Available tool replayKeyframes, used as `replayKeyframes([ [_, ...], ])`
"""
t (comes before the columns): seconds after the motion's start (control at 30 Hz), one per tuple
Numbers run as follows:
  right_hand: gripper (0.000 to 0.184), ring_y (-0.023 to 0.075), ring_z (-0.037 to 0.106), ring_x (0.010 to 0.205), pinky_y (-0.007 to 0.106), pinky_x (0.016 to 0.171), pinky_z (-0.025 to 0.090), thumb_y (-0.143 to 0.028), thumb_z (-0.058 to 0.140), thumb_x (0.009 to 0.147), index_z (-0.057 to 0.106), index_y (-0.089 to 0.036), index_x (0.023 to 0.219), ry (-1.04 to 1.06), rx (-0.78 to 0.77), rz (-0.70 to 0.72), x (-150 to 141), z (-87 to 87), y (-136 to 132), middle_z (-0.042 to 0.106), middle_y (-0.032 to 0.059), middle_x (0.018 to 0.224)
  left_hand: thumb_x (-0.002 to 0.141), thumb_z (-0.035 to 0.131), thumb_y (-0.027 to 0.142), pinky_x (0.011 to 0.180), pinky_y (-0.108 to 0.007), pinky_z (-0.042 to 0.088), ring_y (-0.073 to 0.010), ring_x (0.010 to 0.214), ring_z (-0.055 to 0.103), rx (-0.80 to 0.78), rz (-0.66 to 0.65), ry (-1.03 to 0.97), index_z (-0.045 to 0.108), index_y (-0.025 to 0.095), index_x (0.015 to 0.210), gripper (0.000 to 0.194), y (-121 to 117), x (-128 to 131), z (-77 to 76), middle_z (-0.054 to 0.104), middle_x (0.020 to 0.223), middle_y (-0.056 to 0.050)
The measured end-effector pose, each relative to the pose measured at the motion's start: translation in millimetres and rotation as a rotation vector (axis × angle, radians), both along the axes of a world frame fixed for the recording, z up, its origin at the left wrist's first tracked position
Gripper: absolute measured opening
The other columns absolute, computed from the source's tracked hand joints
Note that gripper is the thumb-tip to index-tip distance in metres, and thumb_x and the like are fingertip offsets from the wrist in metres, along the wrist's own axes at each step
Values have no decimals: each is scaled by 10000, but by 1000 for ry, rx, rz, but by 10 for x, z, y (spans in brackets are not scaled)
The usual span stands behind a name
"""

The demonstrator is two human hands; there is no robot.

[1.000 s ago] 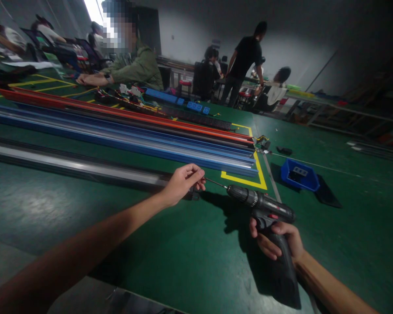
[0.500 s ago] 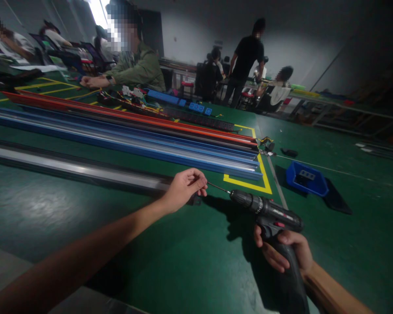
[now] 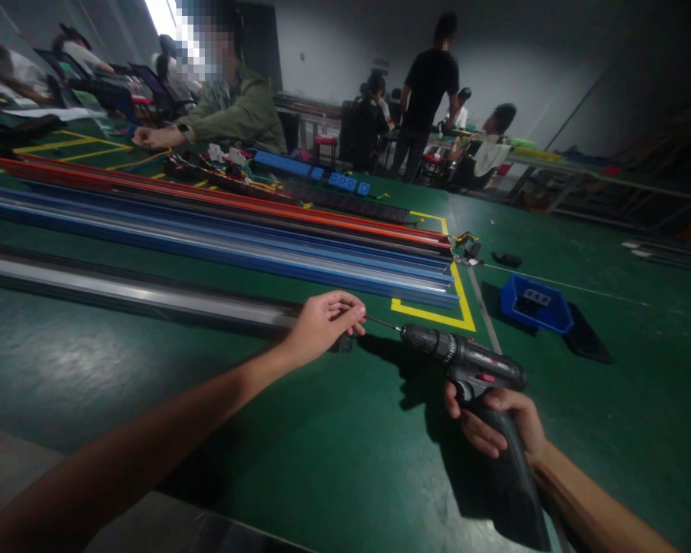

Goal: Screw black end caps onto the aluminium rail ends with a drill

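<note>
My right hand (image 3: 498, 430) is wrapped round the handle of a black cordless drill (image 3: 466, 357), which points left. A long thin bit (image 3: 381, 322) runs from its chuck to the fingertips of my left hand (image 3: 329, 321). Those fingers are pinched together at the bit's tip; whatever lies between them is too small to make out. Behind and below my left hand is the end of a long dark profile with a silvery strip (image 3: 150, 295), lying on the green table (image 3: 345, 445). A small black end piece (image 3: 342, 343) shows under the hand.
Long blue profiles (image 3: 253, 247) and an orange one (image 3: 219, 190) lie beyond, with a wired black strip (image 3: 345, 201) and blue socket pieces (image 3: 348, 183). A blue bin (image 3: 535, 307) stands right. A co-worker in a green jacket (image 3: 247, 115) sits across; other people are behind.
The view has shifted slightly, so most things sit a little higher and further left. Both hands keep their grips, with the bit still at my left fingertips.
</note>
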State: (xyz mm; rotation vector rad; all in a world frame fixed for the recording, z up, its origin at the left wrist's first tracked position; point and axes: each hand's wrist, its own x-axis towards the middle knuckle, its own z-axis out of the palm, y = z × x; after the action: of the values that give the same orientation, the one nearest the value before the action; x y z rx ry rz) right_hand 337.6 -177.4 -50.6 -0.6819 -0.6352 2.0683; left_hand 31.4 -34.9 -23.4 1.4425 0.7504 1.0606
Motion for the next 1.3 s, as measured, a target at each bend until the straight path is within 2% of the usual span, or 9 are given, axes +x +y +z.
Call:
replayKeyframes([
  [0.13,360,22,371,368,186,393,398,-252,567,799,720,-76,1073,16,18,6,0,9,4,745,152,955,942,648,387,825,-303,592,-208,1036,716,33,71,-65,674,138,1120,307,-1,21,-19,723,1136,-122],
  [0.23,350,25,371,370,190,399,405,-244,567,796,722,-82,1065,9,16,-12,-6,32,8,746,155,956,978,578,374,883,-341,593,-216,1113,688,-14,102,-229,655,165,1161,288,21,32,-7,663,1270,-117],
  [0.37,320,41,405,379,196,407,418,-231,580,783,730,-84,1025,-21,8,-40,13,82,41,745,162,919,933,607,296,814,-310,582,-183,1011,696,8,320,-366,645,176,1037,163,208,-72,77,666,1147,-73],
  [0.4,323,46,419,381,200,410,425,-228,585,781,734,-78,1026,-32,6,-46,22,93,53,745,168,914,910,624,274,784,-289,571,-166,967,691,46,380,-333,639,179,1003,134,282,-122,101,673,1076,-57],
  [0.47,346,57,454,389,209,420,447,-221,595,787,743,-56,1053,-58,8,-56,37,108,74,747,187,919,867,657,250,731,-258,540,-141,855,668,173,413,-103,642,171,938,107,430,-227,143,672,916,-31],
  [0.6,352,72,527,430,207,461,499,-197,596,831,751,-27,1098,-97,9,-93,52,106,93,747,197,925,888,630,293,702,-257,477,-139,792,638,379,100,543,702,164,916,151,588,-332,173,712,869,-32],
  [0.7,350,69,537,433,203,469,517,-199,603,833,756,-24,1094,-96,-4,-96,56,102,107,741,184,915,919,601,372,672,-258,431,-134,737,621,462,-38,759,731,170,874,244,605,-302,125,727,818,-23],
  [0.87,349,76,552,438,213,470,538,-209,622,813,760,-37,1084,-105,-34,-49,52,125,165,736,164,902,895,635,454,653,-256,421,-132,679,624,428,-153,817,732,176,784,315,643,-273,23,723,744,-10],
  [1.3,345,74,550,421,202,454,548,-198,601,807,767,-35,1061,-160,-80,80,170,271,344,733,156,844,862,677,447,682,-264,440,-140,703,640,335,-175,740,731,186,744,291,722,-307,-48,729,737,-11],
])
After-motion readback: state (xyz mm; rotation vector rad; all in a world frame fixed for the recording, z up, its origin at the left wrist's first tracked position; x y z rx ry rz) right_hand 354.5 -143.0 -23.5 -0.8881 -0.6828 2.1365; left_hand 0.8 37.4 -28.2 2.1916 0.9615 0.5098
